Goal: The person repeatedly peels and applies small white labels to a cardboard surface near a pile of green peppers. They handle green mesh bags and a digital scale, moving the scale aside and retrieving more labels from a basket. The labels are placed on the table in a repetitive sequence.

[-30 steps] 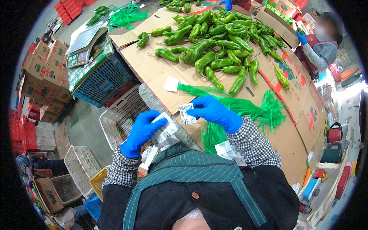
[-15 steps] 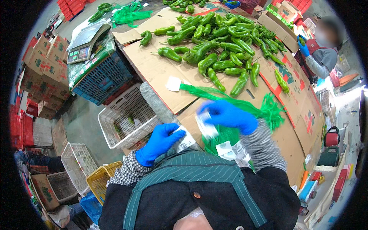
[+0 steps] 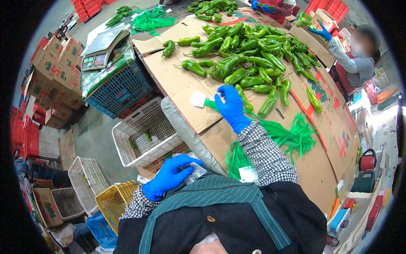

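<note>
My left hand point(image 3: 169, 177), in a blue glove, is closed on some white printed labels point(image 3: 195, 172) close to my apron. Its fingertips partly cover them. My right hand point(image 3: 232, 109), gloved in blue too, reaches over the cardboard beside the near edge of the pepper pile, thumb and fingers apart, with nothing visible in it. Just left of it lies a white tag point(image 3: 198, 99) on the end of a green net bag point(image 3: 279, 133), which passes partly under my right hand and forearm. More green netting point(image 3: 237, 158) with a white label point(image 3: 248, 174) lies by my right sleeve.
Green peppers point(image 3: 258, 55) are heaped on the cardboard-covered table point(image 3: 177, 86). To the left are a scale point(image 3: 101, 53) on a blue crate point(image 3: 120, 95), a white crate point(image 3: 144, 133) and a yellow crate point(image 3: 114, 199). A co-worker's gloved hand point(image 3: 321, 31) reaches out at far right.
My right hand has moved away from my body toward the tag and peppers; the white label near its fingers is no longer seen there. My left hand has shifted slightly nearer my body.
</note>
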`<control>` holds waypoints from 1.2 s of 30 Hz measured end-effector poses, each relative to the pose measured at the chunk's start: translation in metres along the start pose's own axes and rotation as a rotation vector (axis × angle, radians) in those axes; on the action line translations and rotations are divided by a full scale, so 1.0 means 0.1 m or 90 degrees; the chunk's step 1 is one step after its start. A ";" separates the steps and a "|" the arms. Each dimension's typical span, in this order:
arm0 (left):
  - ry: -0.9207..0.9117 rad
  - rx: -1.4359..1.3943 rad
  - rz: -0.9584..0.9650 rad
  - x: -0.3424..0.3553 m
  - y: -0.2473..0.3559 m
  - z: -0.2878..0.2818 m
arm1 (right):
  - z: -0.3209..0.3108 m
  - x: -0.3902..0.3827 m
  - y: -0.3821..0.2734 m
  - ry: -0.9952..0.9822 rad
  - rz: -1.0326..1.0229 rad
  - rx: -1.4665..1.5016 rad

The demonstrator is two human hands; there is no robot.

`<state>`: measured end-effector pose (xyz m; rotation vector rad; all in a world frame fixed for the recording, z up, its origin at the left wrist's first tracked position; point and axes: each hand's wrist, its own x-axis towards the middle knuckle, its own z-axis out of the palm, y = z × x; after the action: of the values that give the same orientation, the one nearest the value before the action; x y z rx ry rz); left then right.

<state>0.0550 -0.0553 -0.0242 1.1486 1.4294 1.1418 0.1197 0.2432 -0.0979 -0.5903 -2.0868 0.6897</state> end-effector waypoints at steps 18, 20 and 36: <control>0.076 -0.097 -0.013 0.19 0.09 0.09 | 0.33 0.00 0.15 -0.264 -0.123 -0.205; 0.094 -0.093 -0.025 0.16 0.07 -0.03 | 0.32 -0.02 0.22 -0.169 -0.071 -0.114; 0.166 -0.151 -0.051 0.25 -0.03 0.00 | 0.07 -0.01 -0.04 -0.254 0.113 -0.063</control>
<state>0.0518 -0.0305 -0.0297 0.7910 1.4729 1.4012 0.1142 0.2381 -0.0994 -0.7489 -2.4695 0.8658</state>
